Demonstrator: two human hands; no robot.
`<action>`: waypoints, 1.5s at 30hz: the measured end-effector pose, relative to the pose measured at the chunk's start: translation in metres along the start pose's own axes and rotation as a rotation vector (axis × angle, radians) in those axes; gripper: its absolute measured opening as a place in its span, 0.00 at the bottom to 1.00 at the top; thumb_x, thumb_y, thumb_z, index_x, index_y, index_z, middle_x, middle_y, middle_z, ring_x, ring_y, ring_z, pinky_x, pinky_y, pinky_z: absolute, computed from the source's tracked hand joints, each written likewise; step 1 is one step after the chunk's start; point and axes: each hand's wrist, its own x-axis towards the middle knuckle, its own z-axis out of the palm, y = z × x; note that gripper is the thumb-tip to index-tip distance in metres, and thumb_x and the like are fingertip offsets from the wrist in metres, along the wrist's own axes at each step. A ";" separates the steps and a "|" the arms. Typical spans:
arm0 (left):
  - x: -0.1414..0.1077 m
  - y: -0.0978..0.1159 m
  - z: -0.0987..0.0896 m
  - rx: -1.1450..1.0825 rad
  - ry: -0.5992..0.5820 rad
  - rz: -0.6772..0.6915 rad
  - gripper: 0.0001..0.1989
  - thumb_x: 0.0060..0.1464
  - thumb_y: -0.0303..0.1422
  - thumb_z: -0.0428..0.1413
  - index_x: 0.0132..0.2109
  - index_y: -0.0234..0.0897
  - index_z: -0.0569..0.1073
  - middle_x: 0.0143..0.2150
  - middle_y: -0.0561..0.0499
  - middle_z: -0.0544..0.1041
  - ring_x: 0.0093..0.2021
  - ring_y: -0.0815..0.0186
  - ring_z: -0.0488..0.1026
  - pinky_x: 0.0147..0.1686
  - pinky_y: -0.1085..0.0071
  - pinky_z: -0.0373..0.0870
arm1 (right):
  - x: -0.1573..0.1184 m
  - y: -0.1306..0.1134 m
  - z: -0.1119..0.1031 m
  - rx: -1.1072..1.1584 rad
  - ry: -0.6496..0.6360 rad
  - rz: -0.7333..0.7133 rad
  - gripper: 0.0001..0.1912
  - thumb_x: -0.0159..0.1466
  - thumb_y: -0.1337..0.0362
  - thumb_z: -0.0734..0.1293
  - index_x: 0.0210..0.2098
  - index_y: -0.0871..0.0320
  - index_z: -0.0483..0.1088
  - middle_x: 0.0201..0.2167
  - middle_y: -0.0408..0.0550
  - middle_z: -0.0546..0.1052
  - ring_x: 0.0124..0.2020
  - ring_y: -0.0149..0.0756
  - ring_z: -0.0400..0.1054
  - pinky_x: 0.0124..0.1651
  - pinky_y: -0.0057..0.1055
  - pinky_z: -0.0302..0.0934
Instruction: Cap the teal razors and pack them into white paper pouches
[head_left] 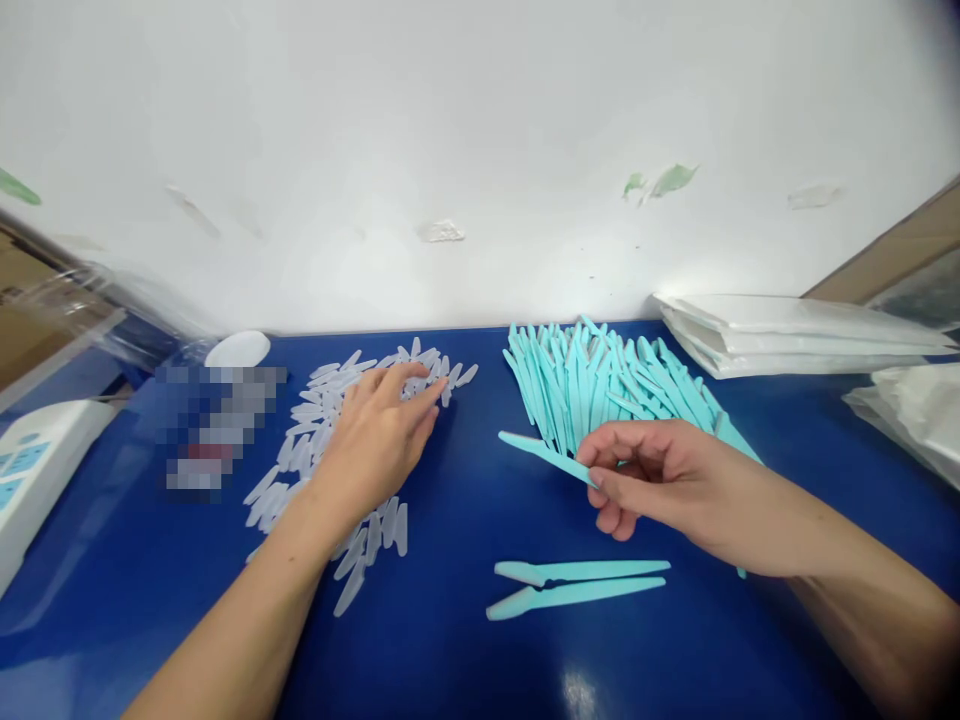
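Note:
My right hand [645, 480] pinches the handle end of a turquoise eyebrow razor [536, 447] between thumb and fingers, its blade end pointing left. Behind that hand lies a heap of like razors [577, 385]. Two more turquoise razors [592, 571] rest side by side in front of it, apart from the heap. My left hand [379, 425] hovers over a spread of small translucent plastic caps [300, 455], fingers apart and reaching toward the caps at its far right edge. My forearm hides part of this spread.
All of this lies on a blue tabletop [450, 650] against a white wall [480, 150]. White plastic packets [787, 335] are stacked at the back right. A white device with blue buttons [45, 460] stands at the left, near a white round object [238, 350] and a blurred-out patch.

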 end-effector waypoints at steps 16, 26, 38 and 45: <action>-0.011 0.026 -0.006 -0.310 -0.196 0.094 0.12 0.74 0.31 0.49 0.51 0.35 0.78 0.49 0.43 0.81 0.50 0.55 0.76 0.49 0.57 0.75 | 0.001 -0.003 0.004 -0.271 0.036 -0.003 0.06 0.70 0.63 0.65 0.35 0.53 0.67 0.27 0.36 0.64 0.27 0.29 0.54 0.29 0.29 0.51; -0.012 0.039 -0.018 -1.063 -0.393 -0.400 0.14 0.66 0.46 0.62 0.48 0.42 0.85 0.35 0.51 0.83 0.35 0.65 0.79 0.36 0.71 0.77 | 0.003 -0.004 0.004 -0.169 -0.018 -0.003 0.06 0.70 0.60 0.67 0.38 0.55 0.71 0.26 0.36 0.64 0.26 0.28 0.55 0.28 0.27 0.52; -0.016 0.038 -0.020 -1.093 -0.393 -0.430 0.14 0.65 0.46 0.63 0.49 0.43 0.85 0.33 0.51 0.82 0.35 0.65 0.79 0.36 0.71 0.77 | -0.001 -0.007 0.004 -0.115 -0.026 -0.005 0.04 0.65 0.61 0.71 0.37 0.55 0.76 0.24 0.37 0.65 0.26 0.28 0.55 0.28 0.27 0.51; -0.015 0.036 -0.020 -1.085 -0.388 -0.441 0.13 0.65 0.46 0.64 0.48 0.44 0.85 0.33 0.52 0.82 0.34 0.66 0.78 0.35 0.73 0.76 | -0.004 -0.006 0.002 -0.118 -0.031 -0.029 0.07 0.69 0.59 0.68 0.38 0.55 0.74 0.24 0.35 0.64 0.26 0.28 0.53 0.28 0.27 0.50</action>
